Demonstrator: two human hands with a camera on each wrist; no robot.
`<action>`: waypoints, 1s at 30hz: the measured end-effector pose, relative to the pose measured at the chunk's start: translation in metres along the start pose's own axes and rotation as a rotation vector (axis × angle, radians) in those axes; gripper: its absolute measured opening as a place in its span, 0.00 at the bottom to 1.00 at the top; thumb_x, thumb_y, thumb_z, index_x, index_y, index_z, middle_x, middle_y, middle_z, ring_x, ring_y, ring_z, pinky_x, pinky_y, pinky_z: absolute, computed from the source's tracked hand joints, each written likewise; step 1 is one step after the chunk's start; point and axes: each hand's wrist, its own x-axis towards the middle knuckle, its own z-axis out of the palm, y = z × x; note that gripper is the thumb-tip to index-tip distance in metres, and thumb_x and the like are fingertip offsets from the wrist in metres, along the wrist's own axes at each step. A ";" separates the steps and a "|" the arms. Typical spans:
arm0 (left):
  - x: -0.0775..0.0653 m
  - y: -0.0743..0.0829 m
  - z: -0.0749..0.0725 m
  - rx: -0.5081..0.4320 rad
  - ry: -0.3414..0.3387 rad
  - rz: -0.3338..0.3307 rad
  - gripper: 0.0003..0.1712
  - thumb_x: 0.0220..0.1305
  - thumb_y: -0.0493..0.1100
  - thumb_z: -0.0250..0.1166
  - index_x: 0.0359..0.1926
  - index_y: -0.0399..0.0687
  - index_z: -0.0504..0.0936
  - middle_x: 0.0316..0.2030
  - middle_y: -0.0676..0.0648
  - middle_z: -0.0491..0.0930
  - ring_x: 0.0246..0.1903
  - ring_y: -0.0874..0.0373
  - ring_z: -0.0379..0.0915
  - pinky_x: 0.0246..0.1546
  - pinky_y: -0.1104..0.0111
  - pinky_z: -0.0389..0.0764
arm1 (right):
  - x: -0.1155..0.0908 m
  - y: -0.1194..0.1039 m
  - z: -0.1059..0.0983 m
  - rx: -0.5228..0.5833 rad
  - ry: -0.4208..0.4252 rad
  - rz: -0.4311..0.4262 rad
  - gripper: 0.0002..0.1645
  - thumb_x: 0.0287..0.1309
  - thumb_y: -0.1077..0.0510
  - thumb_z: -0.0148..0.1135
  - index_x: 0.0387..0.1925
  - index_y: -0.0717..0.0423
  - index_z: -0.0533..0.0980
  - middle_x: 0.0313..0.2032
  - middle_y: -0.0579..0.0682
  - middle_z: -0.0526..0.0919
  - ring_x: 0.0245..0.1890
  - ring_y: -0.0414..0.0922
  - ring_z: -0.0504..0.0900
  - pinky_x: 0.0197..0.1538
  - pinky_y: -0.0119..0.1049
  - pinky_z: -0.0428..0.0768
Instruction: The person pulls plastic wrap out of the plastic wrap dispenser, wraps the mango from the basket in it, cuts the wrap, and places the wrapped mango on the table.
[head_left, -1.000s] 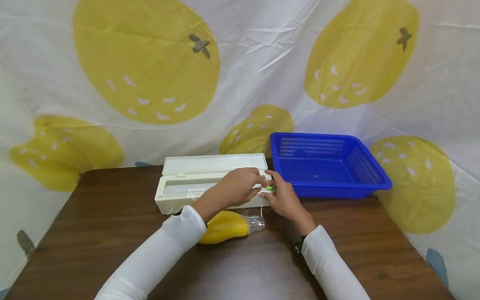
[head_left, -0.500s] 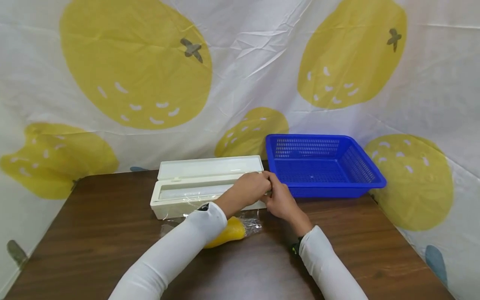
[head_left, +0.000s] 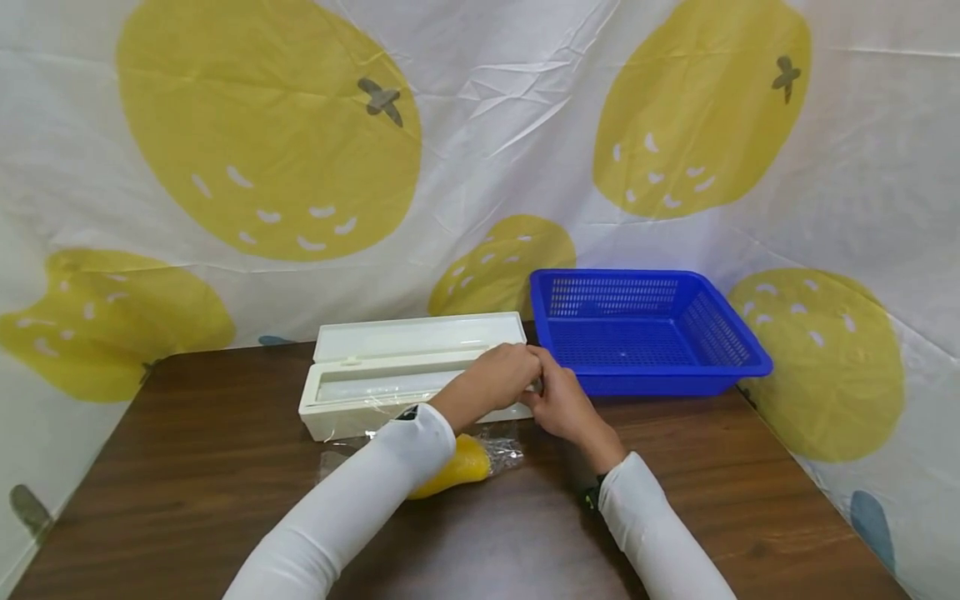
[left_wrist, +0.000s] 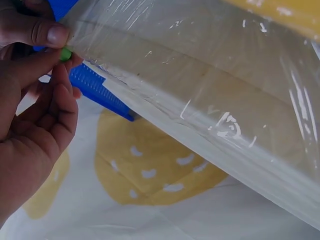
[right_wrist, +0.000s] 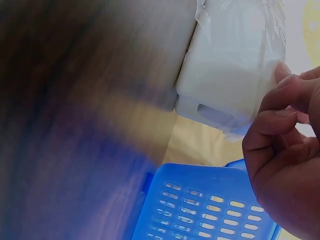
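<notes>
A white cling film dispenser (head_left: 352, 420) stands on the table with its lid raised and a roll of film (head_left: 386, 386) inside. My left hand (head_left: 491, 379) is at its right end, and its fingertips pinch the green slide cutter (left_wrist: 65, 53). Beside it, my right hand (head_left: 564, 406) grips the same end, its thumb on the film-covered edge in the left wrist view. Clear film (left_wrist: 200, 95) hangs over the dispenser's front. Just in front lies a smooth yellow fruit-shaped thing (head_left: 465, 463), with crumpled film at its right end; my left forearm hides part of it.
A blue perforated basket (head_left: 648, 383) stands close to the dispenser's right end. Behind the wooden table (head_left: 187, 467) hangs a white cloth (head_left: 510, 108) printed with yellow fruit.
My left hand has come in against my right hand, covering the green slide cutter in the head view. More clear film now shows around the yellow thing. The camera has shifted slightly.
</notes>
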 end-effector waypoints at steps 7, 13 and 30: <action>-0.003 -0.004 0.000 -0.054 0.026 0.022 0.04 0.56 0.38 0.72 0.34 0.49 0.89 0.31 0.48 0.88 0.35 0.52 0.81 0.42 0.60 0.84 | 0.000 0.001 -0.001 -0.006 -0.016 0.003 0.40 0.46 0.65 0.73 0.64 0.64 0.70 0.43 0.61 0.88 0.40 0.52 0.83 0.46 0.54 0.82; -0.007 -0.008 0.001 -0.039 -0.015 0.033 0.06 0.58 0.37 0.70 0.37 0.50 0.89 0.31 0.47 0.88 0.35 0.52 0.80 0.42 0.60 0.84 | 0.000 -0.001 -0.001 -0.004 -0.057 0.045 0.38 0.51 0.64 0.71 0.65 0.66 0.70 0.44 0.61 0.88 0.40 0.51 0.83 0.46 0.54 0.82; -0.105 -0.069 -0.012 -0.227 -0.083 -0.115 0.12 0.60 0.29 0.63 0.42 0.41 0.89 0.39 0.42 0.89 0.37 0.49 0.83 0.41 0.59 0.86 | 0.000 -0.009 -0.003 0.076 -0.152 0.129 0.40 0.58 0.60 0.69 0.68 0.68 0.64 0.43 0.57 0.90 0.47 0.51 0.84 0.49 0.55 0.82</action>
